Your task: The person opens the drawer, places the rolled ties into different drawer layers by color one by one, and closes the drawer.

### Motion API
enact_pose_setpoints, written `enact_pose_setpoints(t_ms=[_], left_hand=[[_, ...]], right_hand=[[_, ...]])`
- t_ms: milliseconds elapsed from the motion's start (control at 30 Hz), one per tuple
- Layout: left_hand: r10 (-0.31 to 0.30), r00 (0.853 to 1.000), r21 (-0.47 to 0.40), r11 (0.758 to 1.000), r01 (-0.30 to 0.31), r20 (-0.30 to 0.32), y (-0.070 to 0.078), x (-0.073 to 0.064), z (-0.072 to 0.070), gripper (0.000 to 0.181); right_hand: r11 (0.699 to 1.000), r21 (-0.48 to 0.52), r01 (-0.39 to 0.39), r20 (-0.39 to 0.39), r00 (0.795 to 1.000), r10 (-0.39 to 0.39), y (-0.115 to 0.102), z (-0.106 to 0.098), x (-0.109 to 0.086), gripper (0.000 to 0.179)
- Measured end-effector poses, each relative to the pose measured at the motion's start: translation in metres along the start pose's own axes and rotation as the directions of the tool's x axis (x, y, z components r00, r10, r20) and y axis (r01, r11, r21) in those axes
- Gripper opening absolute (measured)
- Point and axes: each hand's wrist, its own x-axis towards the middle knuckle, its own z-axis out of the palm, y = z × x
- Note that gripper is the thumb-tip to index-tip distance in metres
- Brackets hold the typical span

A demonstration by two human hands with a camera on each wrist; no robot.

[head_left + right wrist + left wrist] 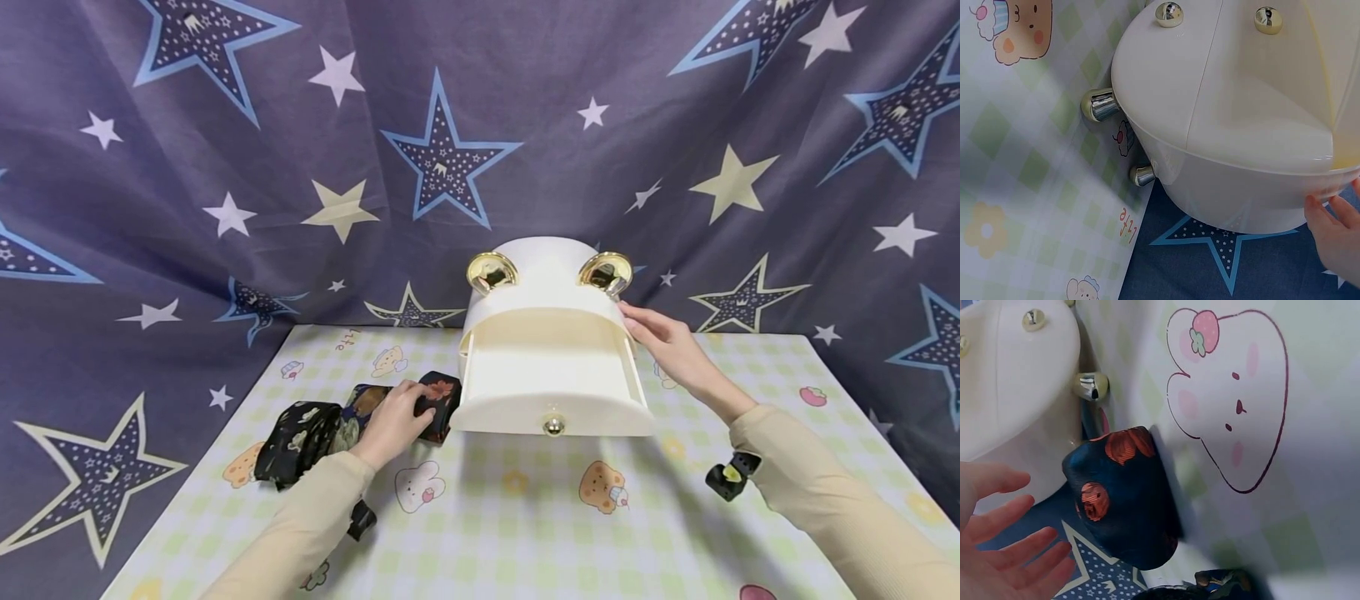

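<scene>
A white rounded cabinet (542,271) with two gold ear-like knobs stands at the back of the table. Its upper drawer (551,367) is pulled out toward me, and nothing shows inside. My right hand (671,346) rests its fingertips on the cabinet's right side, as the right wrist view also shows. Left of the drawer sits a dark folded cloth bundle (1124,497) with orange-red flowers. My left hand (397,421) reaches over toward that bundle; in the left wrist view its fingers (1019,550) are spread and loosely bent beside it.
More dark patterned bundles, one with pale flowers (296,442), lie to the left, partly behind the left arm. A pastel checked cloth (525,533) with cartoon prints covers the table. Behind it hangs a purple-blue star curtain (540,167). The cabinet has gold feet (1142,175).
</scene>
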Motion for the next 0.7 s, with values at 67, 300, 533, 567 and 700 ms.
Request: enact_pose_setpoints(t_ms=[67,300,533,567,700], left_hand=[[-0.011,1.000,-0.002,1.000,0.011,0.005,-0.001,0.002,0.002,0.031],[-0.039,0.999,-0.053,0.998,0.039,0.016,-0.003,0.008,0.008,0.031],[-0.064,0.997,-0.087,0.994,0.068,0.043,-0.011,0.014,0.016,0.033],[-0.068,0.997,-0.090,0.993,0.072,0.048,-0.012,0.015,0.017,0.034],[-0.080,0.995,-0.081,0.993,0.084,0.053,-0.017,0.017,0.021,0.036]], right_hand=[[1.000,-0.001,-0.001,0.001,1.000,0.001,0.000,0.000,0.000,0.046],[1.000,-0.003,-0.002,0.006,1.000,0.002,0.000,-0.001,0.000,0.046],[1.000,0.000,0.000,0.008,1.000,0.000,0.000,-0.001,0.000,0.046],[1.000,-0.001,0.000,0.008,1.000,0.000,0.000,-0.001,0.000,0.046],[1.000,0.005,0.002,0.009,1.000,-0.002,0.001,-0.001,0.000,0.045]])
